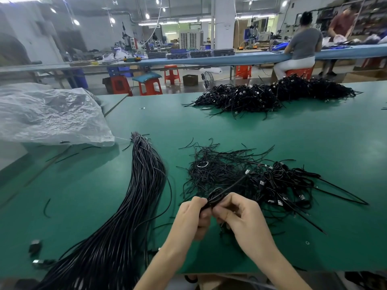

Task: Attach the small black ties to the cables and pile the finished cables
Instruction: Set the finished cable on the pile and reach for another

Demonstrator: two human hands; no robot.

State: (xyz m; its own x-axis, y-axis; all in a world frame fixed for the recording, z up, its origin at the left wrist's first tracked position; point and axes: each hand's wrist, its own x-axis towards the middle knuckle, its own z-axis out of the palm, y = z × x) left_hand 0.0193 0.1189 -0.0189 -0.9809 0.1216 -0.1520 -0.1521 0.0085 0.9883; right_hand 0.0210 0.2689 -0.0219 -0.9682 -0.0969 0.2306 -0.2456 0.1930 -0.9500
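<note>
Left hand (pixel 191 216) and right hand (pixel 243 214) meet low over the green tabletop (pixel 272 132), curled fingers of both pinching a coiled black cable (pixel 215 197) between them. Just beyond lie loose black ties (pixel 209 174), touching a small pile of coiled cables (pixel 282 189) to their right. A long cable bundle (pixel 144 185) stretches at left, and a larger heap (pixel 272 95) sits near the far edge.
</note>
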